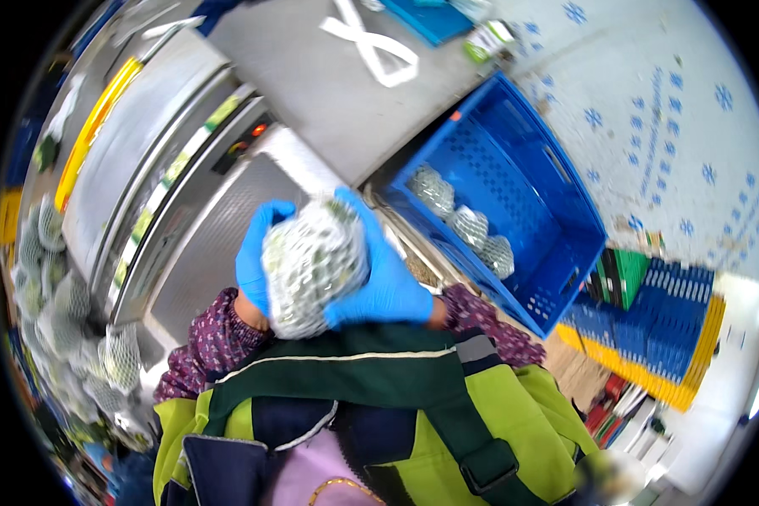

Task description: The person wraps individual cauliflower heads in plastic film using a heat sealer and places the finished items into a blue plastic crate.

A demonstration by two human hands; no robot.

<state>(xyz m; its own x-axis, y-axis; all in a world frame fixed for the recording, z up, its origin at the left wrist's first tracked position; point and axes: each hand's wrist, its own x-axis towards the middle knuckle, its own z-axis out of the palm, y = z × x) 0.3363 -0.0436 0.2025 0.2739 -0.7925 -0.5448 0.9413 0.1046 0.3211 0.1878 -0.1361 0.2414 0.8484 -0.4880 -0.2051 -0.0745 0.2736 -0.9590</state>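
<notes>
Both hands wear blue gloves and hold one round, pale vegetable head in a white foam net (316, 262) in front of my chest. My left hand (253, 256) presses against its left side. My right hand (389, 278) curves around its right side, with fingers at the top and the thumb low. Green shows through the mesh near the top, but the kind of vegetable is hard to tell. Just beyond the hands is a machine's grey metal plate (221, 246). Several netted vegetable heads (468, 226) sit in the blue plastic crate (531, 164) on the right.
More netted heads are piled (54, 303) at the far left. A machine housing (164, 126) with an orange-lit panel (258, 130) borders the plate. A white strip (379, 57) lies on the steel table (278, 57). Folded blue and yellow crates (645, 329) are stacked at right.
</notes>
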